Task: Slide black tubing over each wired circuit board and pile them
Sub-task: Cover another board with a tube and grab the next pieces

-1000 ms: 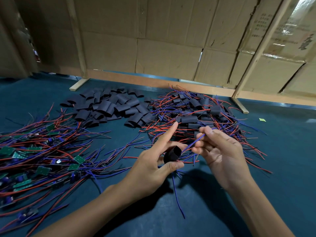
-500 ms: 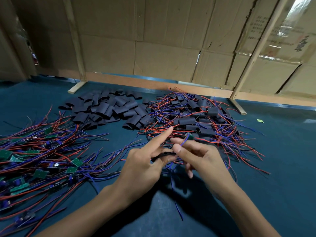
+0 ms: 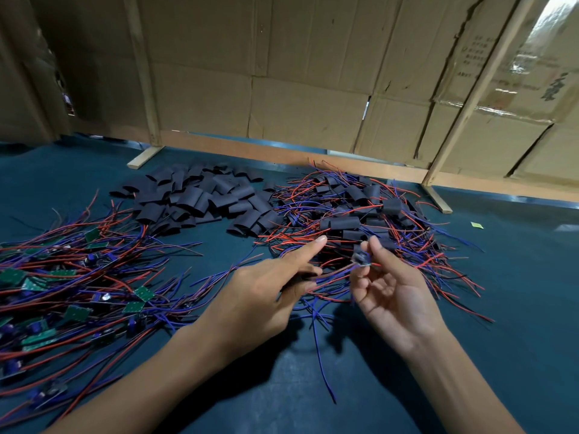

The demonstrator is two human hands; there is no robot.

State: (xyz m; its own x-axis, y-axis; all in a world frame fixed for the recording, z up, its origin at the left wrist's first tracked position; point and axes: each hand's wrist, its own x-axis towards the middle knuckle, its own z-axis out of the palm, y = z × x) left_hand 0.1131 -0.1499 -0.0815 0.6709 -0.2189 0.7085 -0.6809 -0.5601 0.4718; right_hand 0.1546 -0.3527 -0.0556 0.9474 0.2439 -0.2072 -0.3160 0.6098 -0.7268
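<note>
Teal surface: a dark blue-green tabletop (image 3: 517, 277) carries everything; bare cloth shows along the near edge between the forearms and toward the right edge
Far edge: cardboard wall (image 3: 297, 73) on a wooden frame (image 3: 142, 76) closes it off, feet resting on the cloth
Writing: dark print on the cardboard at upper right, too blurred to read
Left side: bare boards pile (image 3: 62, 292), green boards with red and blue wires, spreads to the left edge
Far middle: black tubing pile (image 3: 194, 198), loose cut sleeves, just beside the finished heap
Far right of centre: sleeved boards pile (image 3: 354, 220), tangled in wires
Left hand (image 3: 260, 296): index finger straight and pointing forward, thumb and other fingers pinching the wire bundle (image 3: 329, 275); whether a sleeve sits in the grip cannot be told
Right hand (image 3: 391, 289): palm up, thumb and forefinger pinching the circuit board (image 3: 361, 258) above the near middle, other fingers loosely curled
</note>
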